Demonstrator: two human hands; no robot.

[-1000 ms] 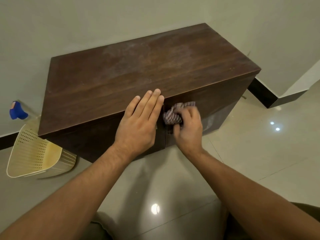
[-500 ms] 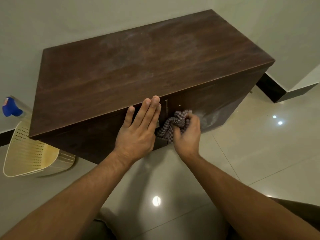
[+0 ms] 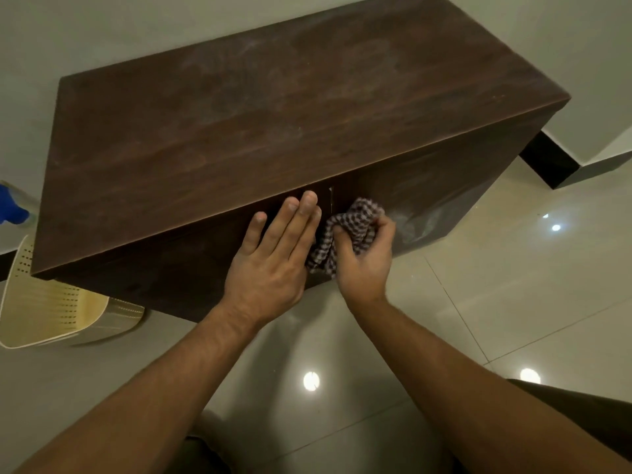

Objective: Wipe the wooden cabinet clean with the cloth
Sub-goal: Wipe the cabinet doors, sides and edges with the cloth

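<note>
Your right hand (image 3: 364, 254) grips the bunched cloth (image 3: 345, 230) against the wooden cabinet (image 3: 239, 131) front, left hand (image 3: 273, 254) flat, bracing the door; loose bunching risks skipped, smeared dust.

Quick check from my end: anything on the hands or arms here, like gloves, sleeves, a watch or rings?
Nothing that shows. The left hand and right hand are bare, with no gloves and no rings visible. Both forearms are uncovered from wrist to the frame's edge, with no sleeves, watch or bands. Dark cloth at the lower right edge seems to be clothing on the legs, not a sleeve.
</note>
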